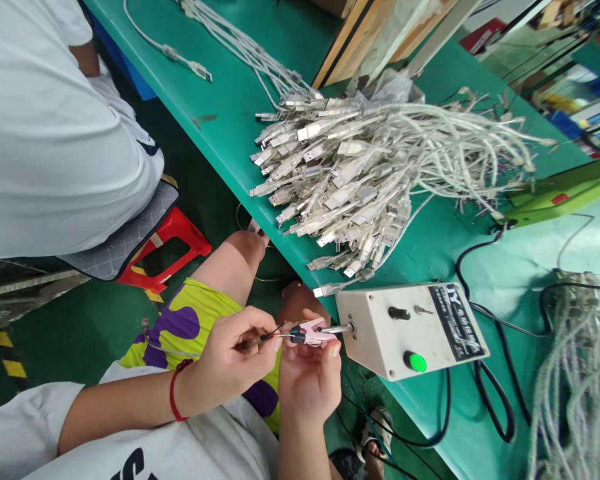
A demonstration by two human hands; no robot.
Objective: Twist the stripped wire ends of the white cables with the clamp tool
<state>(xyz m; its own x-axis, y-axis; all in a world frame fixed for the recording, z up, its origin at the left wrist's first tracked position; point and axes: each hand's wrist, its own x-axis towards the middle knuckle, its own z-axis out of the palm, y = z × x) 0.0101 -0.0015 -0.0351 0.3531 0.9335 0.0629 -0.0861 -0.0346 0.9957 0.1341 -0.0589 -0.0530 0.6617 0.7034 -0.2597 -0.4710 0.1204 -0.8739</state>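
My left hand (243, 350), a red cord around its wrist, is closed on a grey cable (250, 343). Thin coloured wires (281, 333) run from its fingertips to a pink clip (314, 331) with a dark tip. That clip sits at the end of a metal shaft (337, 329) sticking out of a white machine box (405, 327) with a green button and a black knob. Fingers and thumb of my right hand (310, 377) close around the clip from below. Whether the wire ends are inside its jaws cannot be made out.
A big heap of clear-plugged USB cables (340, 173) covers the green table (220, 127) beyond the box. More cables (575, 380) lie at right, near black power cords (505, 407). A co-worker in white (70, 133) sits at left on a red stool (180, 237).
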